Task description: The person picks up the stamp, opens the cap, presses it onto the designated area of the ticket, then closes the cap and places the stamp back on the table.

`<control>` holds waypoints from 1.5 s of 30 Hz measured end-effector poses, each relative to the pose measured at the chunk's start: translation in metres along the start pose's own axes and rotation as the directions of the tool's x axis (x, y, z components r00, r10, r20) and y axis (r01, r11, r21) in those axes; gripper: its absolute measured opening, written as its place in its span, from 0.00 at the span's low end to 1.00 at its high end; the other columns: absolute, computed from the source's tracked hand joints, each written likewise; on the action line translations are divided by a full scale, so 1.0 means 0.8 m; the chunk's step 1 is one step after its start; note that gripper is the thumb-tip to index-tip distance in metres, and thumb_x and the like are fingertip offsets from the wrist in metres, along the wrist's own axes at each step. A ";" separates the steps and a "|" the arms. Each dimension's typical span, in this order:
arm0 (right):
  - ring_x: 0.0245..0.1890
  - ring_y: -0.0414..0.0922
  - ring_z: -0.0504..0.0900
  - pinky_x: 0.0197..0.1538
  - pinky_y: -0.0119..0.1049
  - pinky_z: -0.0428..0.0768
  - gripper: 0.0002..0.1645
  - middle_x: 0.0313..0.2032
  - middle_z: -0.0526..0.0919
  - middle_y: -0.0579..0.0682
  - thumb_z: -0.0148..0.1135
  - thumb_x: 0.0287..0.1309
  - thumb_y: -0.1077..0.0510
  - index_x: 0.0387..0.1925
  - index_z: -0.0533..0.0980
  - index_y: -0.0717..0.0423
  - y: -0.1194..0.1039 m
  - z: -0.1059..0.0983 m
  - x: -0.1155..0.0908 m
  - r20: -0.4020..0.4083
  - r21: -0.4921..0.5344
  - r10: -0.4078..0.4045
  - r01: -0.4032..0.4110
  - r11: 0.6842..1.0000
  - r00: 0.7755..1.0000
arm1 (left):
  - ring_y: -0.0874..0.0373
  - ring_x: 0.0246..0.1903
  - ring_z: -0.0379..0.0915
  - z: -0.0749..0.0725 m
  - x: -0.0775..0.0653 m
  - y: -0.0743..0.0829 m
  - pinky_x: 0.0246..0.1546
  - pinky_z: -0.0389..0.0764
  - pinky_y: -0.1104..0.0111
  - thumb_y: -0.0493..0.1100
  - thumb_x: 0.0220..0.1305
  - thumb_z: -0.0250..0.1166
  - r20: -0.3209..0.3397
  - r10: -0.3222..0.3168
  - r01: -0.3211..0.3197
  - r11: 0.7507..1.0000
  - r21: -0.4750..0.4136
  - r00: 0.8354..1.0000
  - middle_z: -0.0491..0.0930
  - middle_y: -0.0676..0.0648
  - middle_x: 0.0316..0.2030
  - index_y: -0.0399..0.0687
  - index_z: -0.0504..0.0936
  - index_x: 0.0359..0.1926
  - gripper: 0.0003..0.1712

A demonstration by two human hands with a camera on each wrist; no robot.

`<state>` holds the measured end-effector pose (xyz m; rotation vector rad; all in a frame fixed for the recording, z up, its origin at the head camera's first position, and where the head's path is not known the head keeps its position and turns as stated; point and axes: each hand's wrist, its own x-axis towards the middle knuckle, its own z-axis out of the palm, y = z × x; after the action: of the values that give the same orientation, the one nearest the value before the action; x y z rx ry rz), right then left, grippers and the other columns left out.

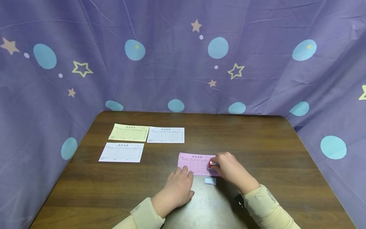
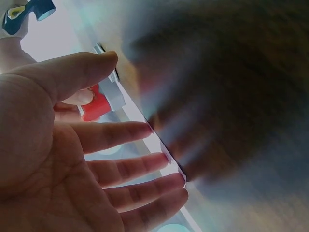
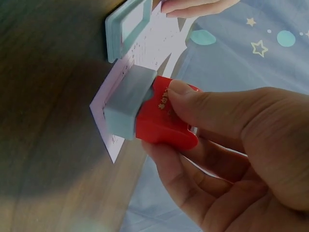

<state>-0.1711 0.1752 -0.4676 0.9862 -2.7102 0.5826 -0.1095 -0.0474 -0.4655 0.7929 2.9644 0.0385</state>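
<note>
A pink printed form (image 1: 187, 163) lies on the wooden table in front of the person. The right hand (image 1: 231, 170) pinches a red and grey stamp (image 3: 166, 116) between thumb and fingers. In the right wrist view, the stamp's grey end (image 3: 126, 104) is down at the form near its right end. With fingers extended, the left hand (image 1: 177, 189) rests its fingertips on the form's lower left edge. A small grey-blue rectangular stamp cap (image 1: 210, 181) lies just below the form, between the hands.
A yellow form (image 1: 128, 133) and a white form (image 1: 166, 135) lie side by side at the back left. Another white form (image 1: 121, 152) is in front of the yellow one. A purple patterned curtain (image 1: 171, 79) surrounds the table's back and sides.
</note>
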 end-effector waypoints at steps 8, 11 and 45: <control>0.18 0.38 0.68 0.25 0.37 0.73 0.19 0.17 0.69 0.39 0.78 0.44 0.69 0.18 0.76 0.49 0.000 -0.001 0.001 0.028 0.002 0.013 -0.014 1.000 1.000 | 0.47 0.43 0.73 -0.002 0.001 0.000 0.41 0.76 0.55 0.57 0.54 0.75 -0.010 0.014 -0.014 0.999 -0.030 1.000 0.75 0.41 0.42 0.36 0.83 0.49 0.32; 0.19 0.38 0.69 0.25 0.37 0.74 0.17 0.18 0.70 0.40 0.78 0.45 0.69 0.19 0.77 0.50 0.001 0.001 0.001 0.029 0.001 0.014 -0.014 1.000 0.999 | 0.49 0.39 0.72 -0.002 0.001 0.000 0.39 0.76 0.56 0.57 0.54 0.75 -0.017 0.022 -0.023 0.999 -0.039 1.000 0.73 0.43 0.37 0.37 0.83 0.43 0.28; 0.22 0.39 0.76 0.29 0.38 0.78 0.12 0.22 0.75 0.42 0.80 0.46 0.67 0.25 0.82 0.53 0.004 0.007 -0.005 -0.017 0.043 0.004 -0.003 0.999 1.000 | 0.49 0.40 0.74 -0.004 0.002 -0.004 0.43 0.76 0.54 0.57 0.57 0.74 0.010 0.026 -0.025 0.998 -0.050 1.000 0.75 0.43 0.37 0.36 0.84 0.42 0.27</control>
<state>-0.1704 0.1771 -0.4745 0.9818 -2.6957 0.6492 -0.1123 -0.0493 -0.4625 0.8219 2.9305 0.1093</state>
